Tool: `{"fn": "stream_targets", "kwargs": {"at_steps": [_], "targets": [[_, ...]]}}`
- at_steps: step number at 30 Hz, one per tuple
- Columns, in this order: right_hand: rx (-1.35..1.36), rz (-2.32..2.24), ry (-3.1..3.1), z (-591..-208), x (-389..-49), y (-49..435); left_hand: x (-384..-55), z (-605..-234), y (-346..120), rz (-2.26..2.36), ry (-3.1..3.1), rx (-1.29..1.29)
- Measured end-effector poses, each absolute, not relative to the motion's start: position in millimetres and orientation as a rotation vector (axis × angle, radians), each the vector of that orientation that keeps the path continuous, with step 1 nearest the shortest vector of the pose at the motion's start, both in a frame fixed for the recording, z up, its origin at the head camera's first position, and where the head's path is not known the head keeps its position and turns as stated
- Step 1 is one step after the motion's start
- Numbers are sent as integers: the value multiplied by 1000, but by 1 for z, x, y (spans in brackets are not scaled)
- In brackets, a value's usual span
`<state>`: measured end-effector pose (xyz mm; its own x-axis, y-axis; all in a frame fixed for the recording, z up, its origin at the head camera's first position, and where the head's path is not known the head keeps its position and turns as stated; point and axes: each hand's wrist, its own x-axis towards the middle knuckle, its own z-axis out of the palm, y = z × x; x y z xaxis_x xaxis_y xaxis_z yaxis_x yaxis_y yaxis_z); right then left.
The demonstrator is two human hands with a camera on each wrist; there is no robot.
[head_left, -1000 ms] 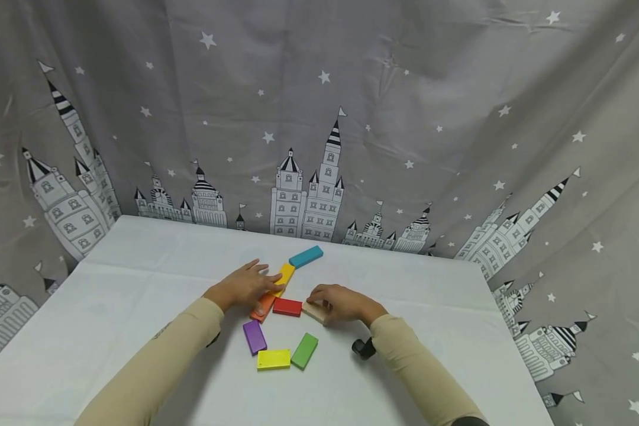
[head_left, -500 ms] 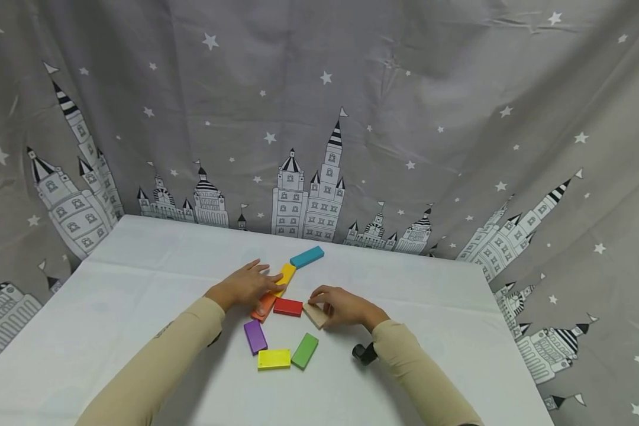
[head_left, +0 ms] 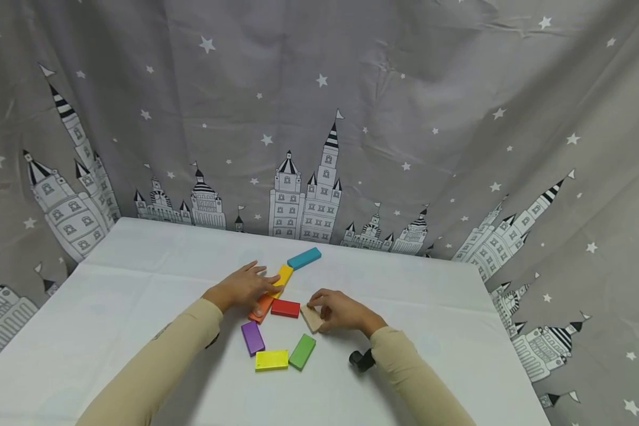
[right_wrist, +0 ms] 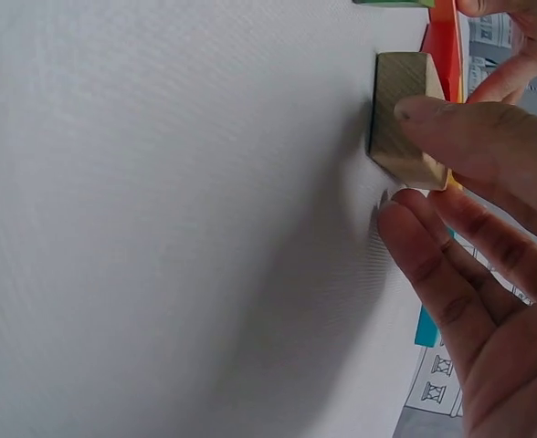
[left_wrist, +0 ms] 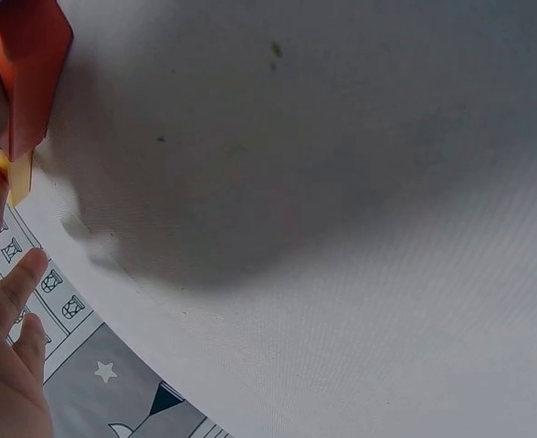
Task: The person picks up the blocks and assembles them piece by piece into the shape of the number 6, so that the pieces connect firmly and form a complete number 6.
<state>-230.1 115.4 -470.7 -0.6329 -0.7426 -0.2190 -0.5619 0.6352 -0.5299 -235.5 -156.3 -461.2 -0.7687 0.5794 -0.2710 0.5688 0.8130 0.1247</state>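
In the head view, my left hand (head_left: 243, 288) rests with spread fingers on an orange block (head_left: 264, 305) and an amber block (head_left: 284, 276) that lie end to end. The left wrist view shows the thumb along the orange block (left_wrist: 36, 68) and the other fingers straight. My right hand (head_left: 345, 311) pinches a plain wooden block (head_left: 311, 319) between thumb and fingers. That block lies on the table at the right end of a red block (head_left: 285, 308). In the right wrist view, the thumb presses the near end of the wooden block (right_wrist: 396, 82).
Purple (head_left: 252, 338), yellow (head_left: 271, 360) and green (head_left: 302, 352) blocks lie on the near side, roughly in a ring with the red one. A blue block (head_left: 304, 258) touches the amber block's far end. A grey castle-print curtain (head_left: 319, 118) hangs behind the white table (head_left: 426, 378).
The wooden block has turned clockwise under my right hand, its near end swinging toward me. My left hand and the other blocks have stayed in place; the head view shifted slightly.
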Motion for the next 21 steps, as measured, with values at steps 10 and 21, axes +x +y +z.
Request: {"fn": "stream_targets", "kwargs": {"at_steps": [10,21], "targets": [[-981,-593,2508,-477,-226,114,-236,-464,-157,40,2716,882],[-1010,-609,2532,-477,-222,114,-237,-464,-156,68,2708,852]]}}
